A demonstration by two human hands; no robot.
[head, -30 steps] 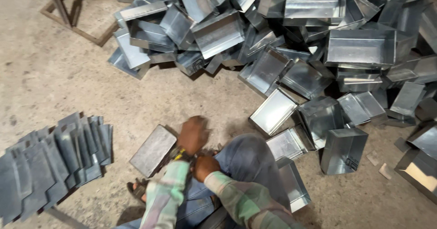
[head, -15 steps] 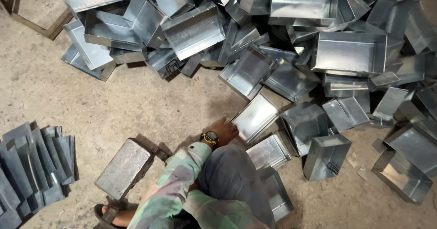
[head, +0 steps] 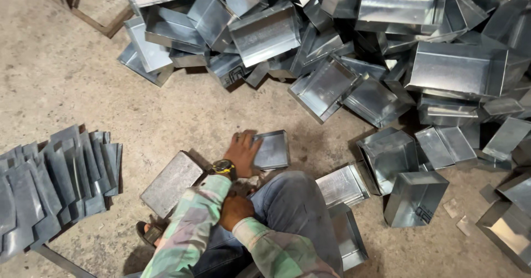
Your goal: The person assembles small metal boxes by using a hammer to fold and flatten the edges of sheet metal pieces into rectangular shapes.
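My left hand (head: 243, 152), with a yellow-rimmed watch on the wrist, grips the left edge of a small open sheet-metal tray (head: 272, 150) lying on the concrete floor in front of my knee. My right hand (head: 234, 209) is curled into a fist against my jeans, below my left forearm, and I see nothing in it. A flat grey metal block (head: 170, 183) lies on the floor just left of my left wrist.
A big heap of shiny sheet-metal trays (head: 387, 46) fills the far and right side. More trays (head: 415, 198) lie close on my right. A fanned stack of flat metal sheets (head: 50, 184) sits at left. A wooden frame (head: 83, 12) is at top left.
My left hand left the grey block, reached right to a small tray and now holds it, drawn nearer to my knee. My right hand stayed by my leg.
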